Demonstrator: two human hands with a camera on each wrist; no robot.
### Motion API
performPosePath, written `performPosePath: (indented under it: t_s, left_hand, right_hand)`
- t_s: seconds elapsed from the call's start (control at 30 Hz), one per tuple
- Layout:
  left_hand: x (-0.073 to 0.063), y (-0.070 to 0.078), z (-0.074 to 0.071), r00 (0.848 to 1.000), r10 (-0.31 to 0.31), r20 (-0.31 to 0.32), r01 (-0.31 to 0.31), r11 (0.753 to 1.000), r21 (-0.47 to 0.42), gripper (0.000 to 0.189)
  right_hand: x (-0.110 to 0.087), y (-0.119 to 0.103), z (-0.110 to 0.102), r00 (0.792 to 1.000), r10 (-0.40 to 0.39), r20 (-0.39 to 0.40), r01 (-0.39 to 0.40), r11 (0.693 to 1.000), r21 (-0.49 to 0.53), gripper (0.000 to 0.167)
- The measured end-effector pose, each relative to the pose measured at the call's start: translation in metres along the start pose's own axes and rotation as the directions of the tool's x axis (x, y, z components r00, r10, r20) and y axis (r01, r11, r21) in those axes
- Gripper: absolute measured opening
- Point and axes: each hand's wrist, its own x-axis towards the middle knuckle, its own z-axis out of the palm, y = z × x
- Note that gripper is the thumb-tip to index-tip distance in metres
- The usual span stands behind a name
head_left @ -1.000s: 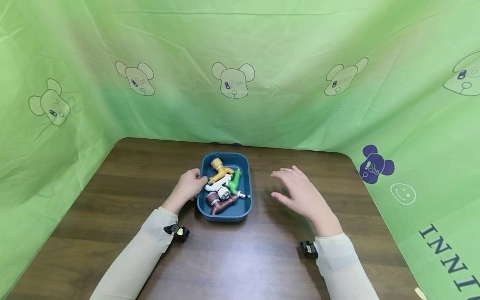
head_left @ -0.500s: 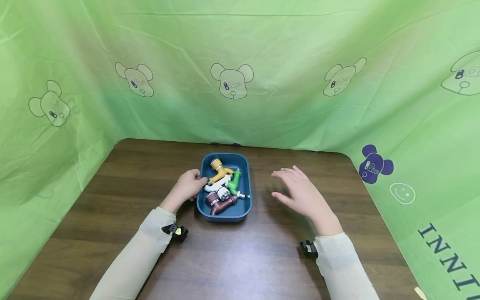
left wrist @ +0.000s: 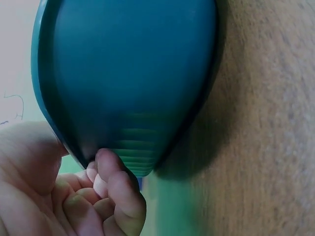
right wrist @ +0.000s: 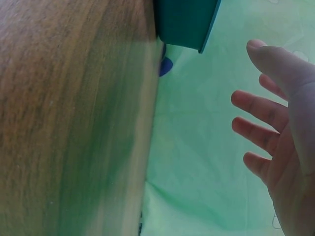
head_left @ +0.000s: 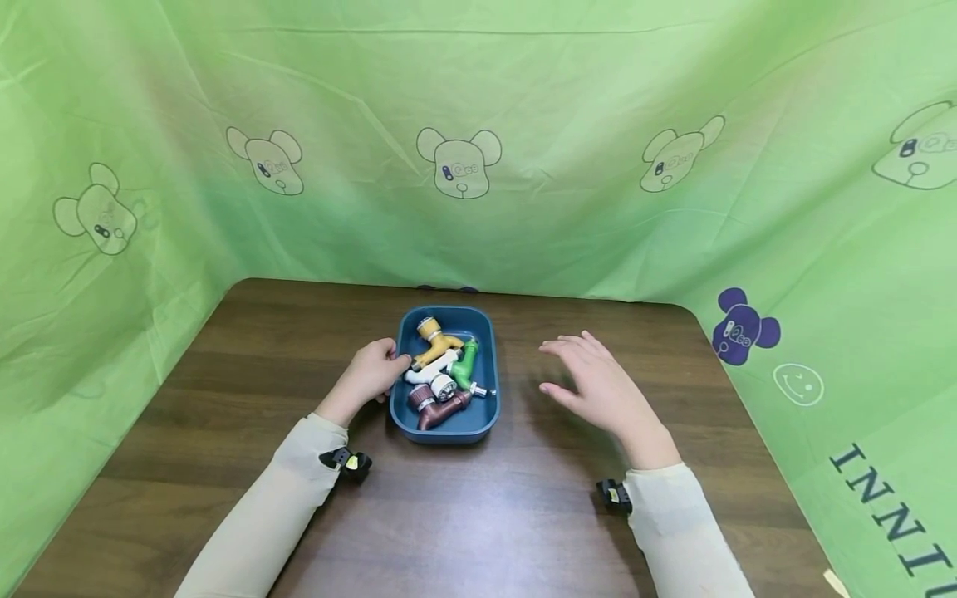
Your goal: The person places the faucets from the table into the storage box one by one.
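A blue plastic bin point(head_left: 478, 428) stands on the table, holding several small taps. Among them are a yellow tap point(head_left: 439, 344), a white tap point(head_left: 429, 370), a green tap point(head_left: 464, 364) and a maroon tap point(head_left: 444, 411). My left hand point(head_left: 368, 375) grips the bin's left rim, thumb over the edge; the left wrist view shows curled fingers against the outer wall point(left wrist: 133, 73). To the right of the bin, apart from it, my right hand point(head_left: 598, 386) hovers with relaxed, spread fingers and holds nothing. The right wrist view shows that hand point(right wrist: 290, 132) with the bin's corner point(right wrist: 189, 22) beyond it.
The brown wooden table point(head_left: 463, 531) extends on all sides of the bin. A green cloth point(head_left: 463, 241) printed with bear heads hangs behind the table and along both sides. A small pale object point(head_left: 836, 583) lies at the right edge.
The whole view has shifted very slightly. Both hands keep their poses, the left on the bin's rim and the right beside it. The taps lie as before.
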Motion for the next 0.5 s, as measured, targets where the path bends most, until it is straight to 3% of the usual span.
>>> performPosePath:
  t_s: [0.5]
  left_hand:
    - [-0.0020, -0.0041, -0.0099, 0.999, 0.021, 0.031, -0.022, 0.999, 0.046, 0.031]
  right_hand:
    - [0.0026, -0.0022, 0.0019, 1.000, 0.025, 0.002, -0.025, 1.000, -0.001, 0.060]
